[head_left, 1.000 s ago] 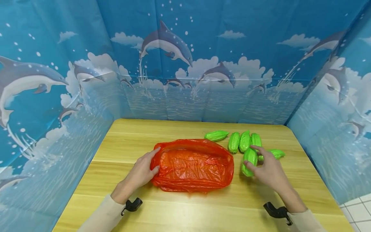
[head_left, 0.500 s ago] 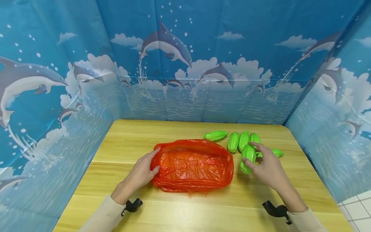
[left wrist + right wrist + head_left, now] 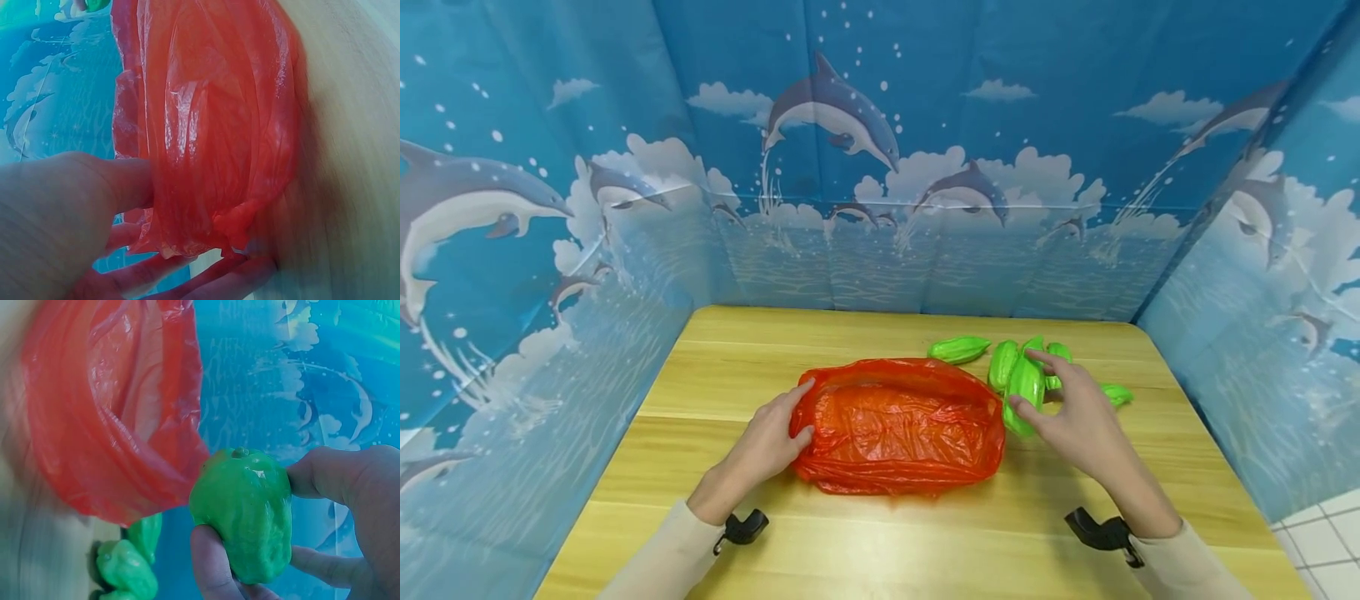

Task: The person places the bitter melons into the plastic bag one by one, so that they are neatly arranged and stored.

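A red plastic bag [image 3: 891,479] lies with its wide mouth open on the table. My left hand [image 3: 767,437] holds the bag's left end; in the left wrist view, the thumb [image 3: 128,181] and the other fingers are on different sides of the film. Just off the bag's right end, my right hand [image 3: 1075,417] grips a bright green, ribbed gourd [image 3: 1024,392] between thumb and fingers. The right wrist view shows this gourd [image 3: 244,512] stem end on, raised off the table. The red bag [image 3: 81,425] appears beyond it.
More green gourds lie behind and right of the bag: one alone [image 3: 958,350], one beside the held gourd [image 3: 1002,365], one at far right [image 3: 1117,394]. Others are partly hidden by the right hand. Dolphin-print sheeting [image 3: 865,250] walls the table [image 3: 752,342] at back and sides.
My right hand has carried the gourd left and slightly away from me, up to the bag's right end. The left hand and bag stay put.
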Motion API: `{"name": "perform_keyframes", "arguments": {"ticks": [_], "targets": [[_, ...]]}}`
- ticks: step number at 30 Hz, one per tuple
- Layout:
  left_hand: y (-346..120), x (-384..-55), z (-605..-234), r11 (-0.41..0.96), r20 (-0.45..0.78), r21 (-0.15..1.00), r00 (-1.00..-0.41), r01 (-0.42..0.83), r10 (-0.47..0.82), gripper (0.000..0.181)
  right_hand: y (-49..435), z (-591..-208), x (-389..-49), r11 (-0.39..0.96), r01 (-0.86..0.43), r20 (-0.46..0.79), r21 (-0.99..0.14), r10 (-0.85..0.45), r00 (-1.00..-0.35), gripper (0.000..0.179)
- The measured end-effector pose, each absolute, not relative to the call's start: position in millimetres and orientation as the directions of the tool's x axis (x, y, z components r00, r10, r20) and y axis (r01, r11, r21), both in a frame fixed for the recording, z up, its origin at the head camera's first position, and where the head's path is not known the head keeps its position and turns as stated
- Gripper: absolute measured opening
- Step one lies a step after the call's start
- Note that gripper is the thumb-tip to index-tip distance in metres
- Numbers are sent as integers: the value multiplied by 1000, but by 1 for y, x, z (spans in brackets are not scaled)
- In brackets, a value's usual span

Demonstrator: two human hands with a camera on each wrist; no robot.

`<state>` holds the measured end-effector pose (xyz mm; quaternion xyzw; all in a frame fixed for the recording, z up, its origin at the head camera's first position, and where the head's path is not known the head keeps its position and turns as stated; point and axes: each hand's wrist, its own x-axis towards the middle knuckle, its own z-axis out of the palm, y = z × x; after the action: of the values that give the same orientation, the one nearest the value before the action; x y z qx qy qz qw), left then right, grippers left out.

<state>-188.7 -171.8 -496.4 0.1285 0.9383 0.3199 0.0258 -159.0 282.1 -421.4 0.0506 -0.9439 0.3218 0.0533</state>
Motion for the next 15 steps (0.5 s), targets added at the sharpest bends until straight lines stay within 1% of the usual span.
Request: {"name": "perform_keyframes", "arguments": {"ticks": [9, 15], "targets": [[-172, -188, -499, 758, 36, 612, -966, 224, 256, 81, 267, -418, -161, 775, -167, 143, -610, -100, -985, 83], [-172, -189, -499, 757, 42, 612, -965, 230, 259, 80, 253, -416, -162, 760, -164, 119, -629, -114, -986, 82]]}}
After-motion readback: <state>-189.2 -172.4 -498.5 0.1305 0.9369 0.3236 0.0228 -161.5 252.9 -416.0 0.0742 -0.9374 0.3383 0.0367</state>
